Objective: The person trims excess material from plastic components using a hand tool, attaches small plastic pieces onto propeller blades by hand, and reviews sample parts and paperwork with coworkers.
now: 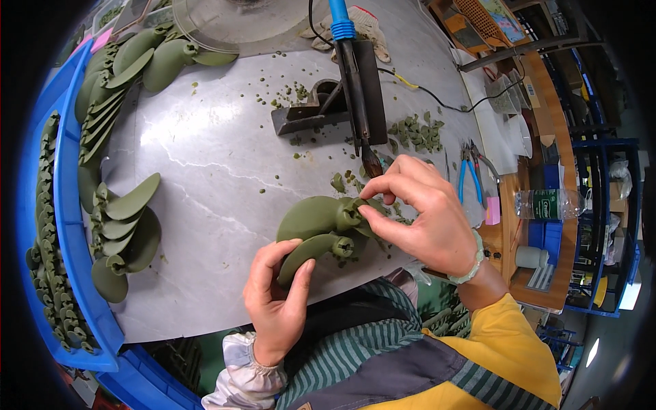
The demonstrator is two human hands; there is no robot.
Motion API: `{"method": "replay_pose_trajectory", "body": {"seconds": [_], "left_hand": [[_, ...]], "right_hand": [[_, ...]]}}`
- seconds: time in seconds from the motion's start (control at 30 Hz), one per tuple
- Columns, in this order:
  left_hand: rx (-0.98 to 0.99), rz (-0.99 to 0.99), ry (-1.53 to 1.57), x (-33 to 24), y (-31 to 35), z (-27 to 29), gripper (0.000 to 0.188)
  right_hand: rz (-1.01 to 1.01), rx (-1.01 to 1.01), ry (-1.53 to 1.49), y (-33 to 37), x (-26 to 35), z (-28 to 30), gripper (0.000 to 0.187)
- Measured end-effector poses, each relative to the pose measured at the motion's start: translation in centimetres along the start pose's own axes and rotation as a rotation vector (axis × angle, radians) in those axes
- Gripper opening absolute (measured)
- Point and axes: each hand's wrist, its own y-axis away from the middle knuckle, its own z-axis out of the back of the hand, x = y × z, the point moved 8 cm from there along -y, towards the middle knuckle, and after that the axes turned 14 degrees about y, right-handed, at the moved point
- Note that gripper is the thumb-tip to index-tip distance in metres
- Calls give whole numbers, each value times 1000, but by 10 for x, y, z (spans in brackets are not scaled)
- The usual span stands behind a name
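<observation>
Matte green bladed pieces, shaped like propellers, are in front of me at the table's near edge. My left hand is closed, with thumb and fingers pinching the blade of the nearer green propeller piece, whose notched hub points right. Just behind it lies another green propeller piece with a broad round blade. My right hand is closed, thumb and forefinger pinched at that farther piece's hub; its fingers partly hide the edge there. Beyond the right hand, a blue-handled tool rests in a black stand, its brown tip low.
Stacked green bladed pieces line the table's left side. A blue crate holds smaller ones. Green scraps lie scattered near the stand. Pliers with blue handles lie right. A bottle and a cable are farther right.
</observation>
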Motion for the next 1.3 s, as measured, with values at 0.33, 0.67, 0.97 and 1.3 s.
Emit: {"method": "replay_pose_trajectory", "body": {"seconds": [0.33,0.67,0.97,1.3], "left_hand": [[3,0,-6,0,0,-1,35],[-250,145,22,-29,18,62,38],[-511,-7,65,-54,31,132,38],[-521,-30,-51,-63,47,121,34]], "right_hand": [[28,13,30,-2,4,-1,14],[-275,-77,-84,43,-69,35,12],[-383,-139,28,77,-136,-14,12],[-91,-357,59,33,-110,-26,19]]}}
